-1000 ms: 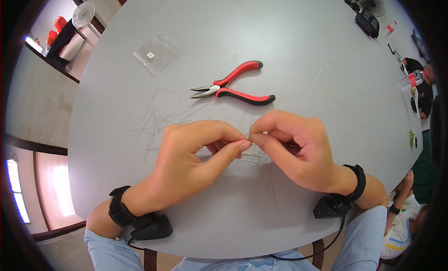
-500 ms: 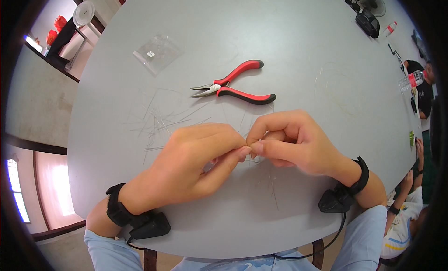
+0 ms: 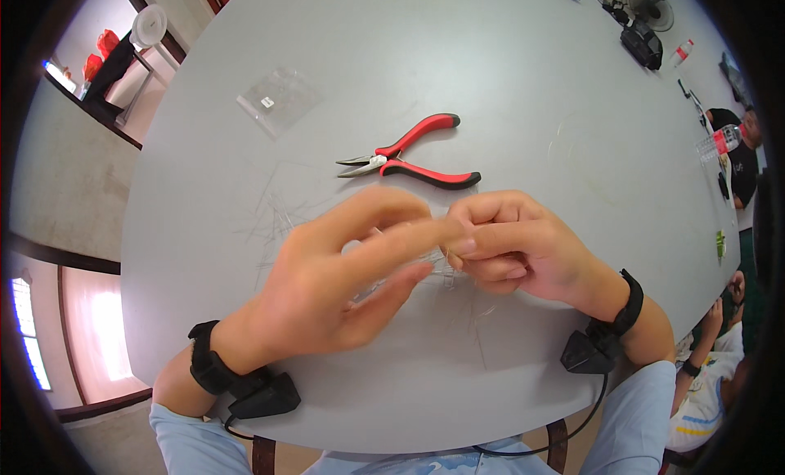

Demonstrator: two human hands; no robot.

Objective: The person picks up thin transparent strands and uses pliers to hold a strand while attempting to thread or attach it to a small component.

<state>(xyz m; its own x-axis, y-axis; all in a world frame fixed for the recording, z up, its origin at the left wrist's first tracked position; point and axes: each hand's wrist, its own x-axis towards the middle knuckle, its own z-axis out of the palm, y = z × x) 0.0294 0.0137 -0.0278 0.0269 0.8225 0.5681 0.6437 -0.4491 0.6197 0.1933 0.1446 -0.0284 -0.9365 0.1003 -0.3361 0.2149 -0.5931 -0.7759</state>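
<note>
My left hand [image 3: 327,271] is open, thumb and fingers spread, with its index finger stretched across to the fingertips of my right hand. Thumb and index finger of my right hand [image 3: 515,242] are pinched together on what looks like a thin wire [image 3: 448,253], mostly hidden by the fingers. Thin metal pins [image 3: 274,209] lie loosely on the table left of my left hand. A few more fine pins [image 3: 478,328] rest below my right hand. Beyond both hands sit pliers [image 3: 409,160] with red and black handles, jaws pointing left and slightly apart.
A small clear plastic bag [image 3: 278,103] lies at the far left of the grey table [image 3: 507,58]. Near the right edge are a black device [image 3: 642,46], a fan [image 3: 648,5] and clear bottles [image 3: 719,142]. Other people sit along the right side.
My left thumb and fingers have parted from their pinch, and the index finger has moved up and right over my right fingertips. My right hand keeps its pinch.
</note>
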